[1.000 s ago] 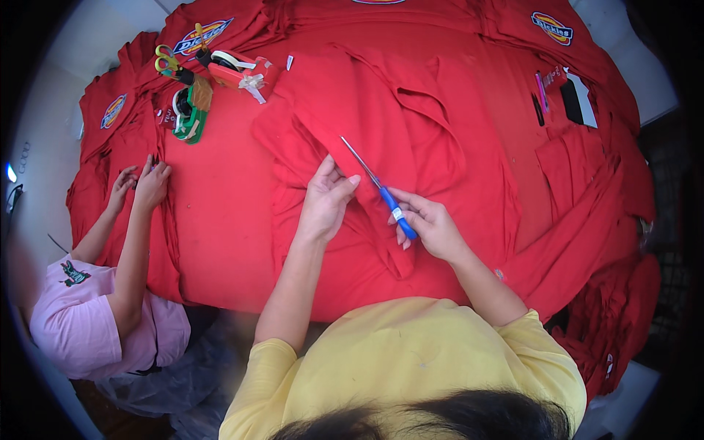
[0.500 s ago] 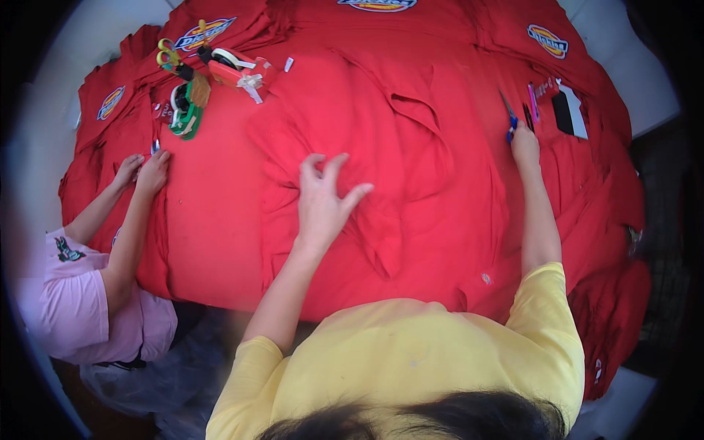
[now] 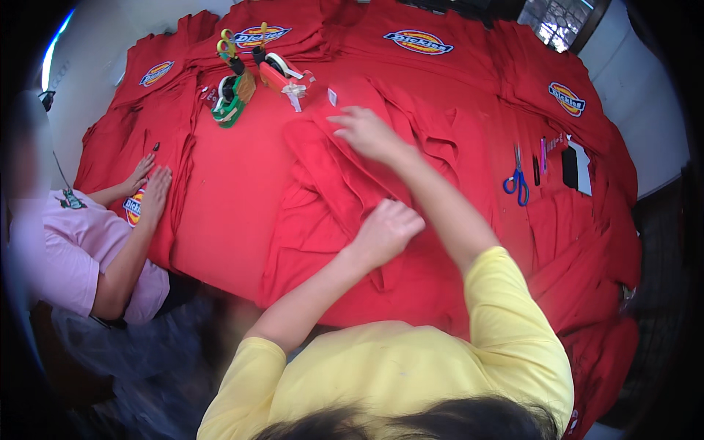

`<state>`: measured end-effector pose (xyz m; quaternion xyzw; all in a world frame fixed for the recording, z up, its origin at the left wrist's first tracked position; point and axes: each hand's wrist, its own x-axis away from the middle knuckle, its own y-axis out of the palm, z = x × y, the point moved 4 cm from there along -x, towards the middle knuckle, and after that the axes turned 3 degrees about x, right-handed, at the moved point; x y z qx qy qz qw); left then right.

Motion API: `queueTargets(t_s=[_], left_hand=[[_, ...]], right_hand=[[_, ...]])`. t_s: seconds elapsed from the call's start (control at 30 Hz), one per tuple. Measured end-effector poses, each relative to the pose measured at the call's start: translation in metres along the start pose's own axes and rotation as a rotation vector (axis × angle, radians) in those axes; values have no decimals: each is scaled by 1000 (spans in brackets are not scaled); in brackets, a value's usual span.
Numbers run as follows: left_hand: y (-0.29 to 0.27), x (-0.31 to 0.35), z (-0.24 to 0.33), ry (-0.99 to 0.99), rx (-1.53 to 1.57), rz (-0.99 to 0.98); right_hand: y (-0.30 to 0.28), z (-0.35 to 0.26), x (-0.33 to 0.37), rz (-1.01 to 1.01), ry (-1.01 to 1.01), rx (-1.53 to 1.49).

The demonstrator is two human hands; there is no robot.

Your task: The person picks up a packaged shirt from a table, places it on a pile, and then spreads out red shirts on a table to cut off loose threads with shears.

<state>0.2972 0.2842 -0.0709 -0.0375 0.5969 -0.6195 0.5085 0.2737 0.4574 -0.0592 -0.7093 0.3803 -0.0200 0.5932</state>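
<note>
A crumpled red shirt lies on the red-covered table in front of me. My left hand is closed over its middle, the fingers curled on the cloth. Reaching across from the right, my right hand is above the shirt's far part, its fingers stretched apart and slightly blurred. Close to its fingertips is a small white tag. Blue-handled scissors lie by themselves to the right of the shirt.
Beside the scissors are a black pen, a pink pen and a black-and-white card. Far left stand a green tape dispenser and a red one. A co-worker's hands rest on a red garment at left. More red shirts line the edges.
My right hand has let go of the scissors, which now lie on the table, and has moved left over the shirt. My left hand has moved right and nearer, and its fingers have closed.
</note>
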Motion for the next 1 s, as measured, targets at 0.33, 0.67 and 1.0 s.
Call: queueTargets(t_s=[0.33, 0.67, 1.0], left_hand=[[-57, 101, 59, -166, 302, -278], [-83, 134, 12, -615, -141, -23], [-98, 36, 113, -368, 374, 181]], right_hand=[[-132, 64, 110, 529, 590, -937], [-175, 26, 368, 119, 884, 349], [-110, -140, 248, -16, 144, -437]])
